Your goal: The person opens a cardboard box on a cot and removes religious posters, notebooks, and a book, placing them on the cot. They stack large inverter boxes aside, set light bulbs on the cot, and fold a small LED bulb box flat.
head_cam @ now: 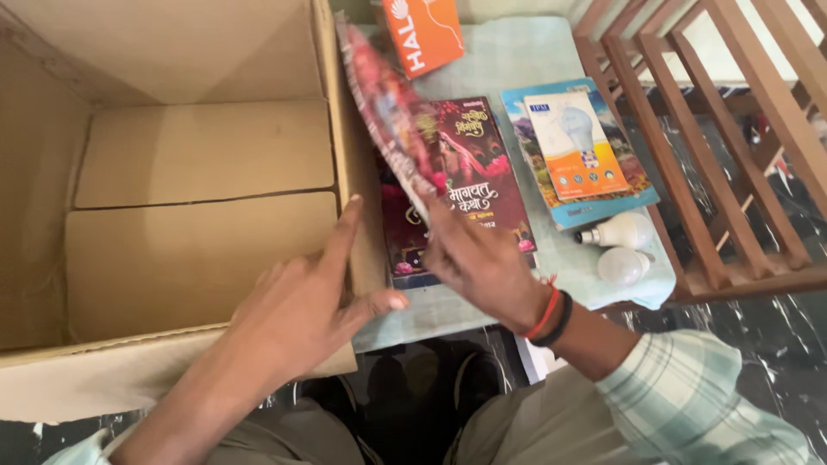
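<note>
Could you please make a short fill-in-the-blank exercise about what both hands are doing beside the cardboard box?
1. The right hand lifts a thin magazine off a dark red ____ lying on the cloth.
2. The left hand rests on the wall of an open ____ box.
3. Two white ____ lie near the wooden rail.
4. The right wrist wears red and ____ bands.

Missing words: book; cardboard; bulbs; black

Thin magazine with glossy red-and-pink cover, blurred, lifted on edge and tilted, gripped at its lower end, leaning just beside the right wall of the cardboard box. Box large, brown, open-topped, inner flaps lying flat, standing at the left edge of the pale cloth-covered surface.
</note>
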